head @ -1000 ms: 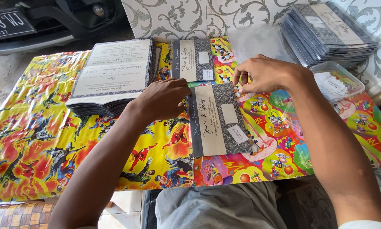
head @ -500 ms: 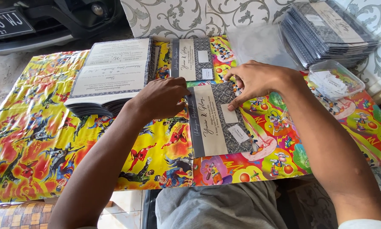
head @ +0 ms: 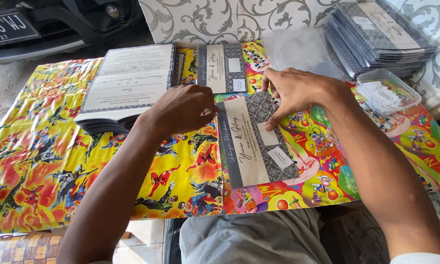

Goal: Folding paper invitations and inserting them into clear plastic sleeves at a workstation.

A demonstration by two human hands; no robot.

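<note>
A folded grey patterned card [head: 254, 142] with a cream band and two small white labels lies in front of me on a bright cartoon-print cover [head: 48, 161]. My left hand [head: 178, 110] rests on the card's upper left edge, fingers curled against it. My right hand [head: 298, 93] lies on the card's upper right corner, one fingertip pressing down beside the upper white label. A second folded card [head: 222, 67] of the same kind lies just behind. To the left of it sits a thick stack of opened cards [head: 127, 85].
A pile of finished grey cards [head: 376, 36] stands at the back right. A clear plastic tub [head: 389, 93] with white paper bits sits next to my right forearm. Clear plastic sleeves [head: 298, 49] lie behind my right hand. A dark vehicle bumper [head: 58, 24] is at the back left.
My right hand has slid down and left along the card's upper right corner, its finger now pressing beside the upper label. My left hand has stayed at the card's left edge.
</note>
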